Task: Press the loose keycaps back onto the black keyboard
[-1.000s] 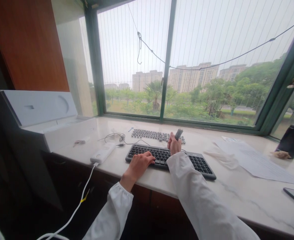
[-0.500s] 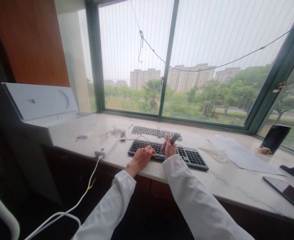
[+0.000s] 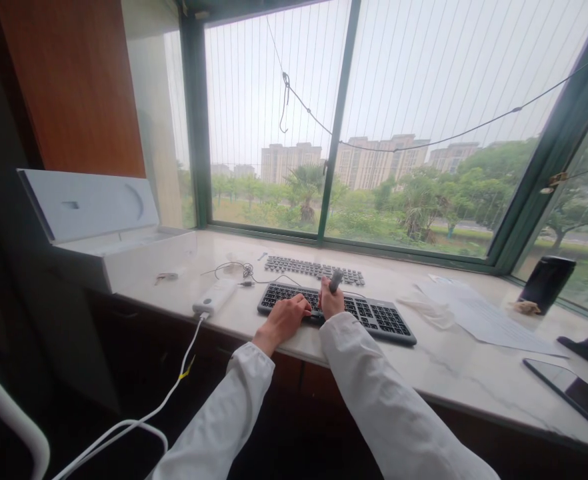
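Note:
A black keyboard lies along the counter's front, its key area looking like bare dark sockets. Behind it several loose grey keycaps are laid out in rows. My left hand rests on the keyboard's left-middle part, fingers bent and the thumb near the front edge. Just right of it, my right hand is closed around a dark grey handled tool. The tool's upper end sticks out above the fist; its lower end is hidden by the hand.
A white power strip with a white cable and a thin black cord lie at left. An open white box stands further left. Rightward are paper sheets, a glove-like white piece, a black upright object and a phone.
My right hand has shifted slightly left, closer to my left hand, and the tool in it now stands more upright. My left hand stays on the keyboard. The view has tilted slightly.

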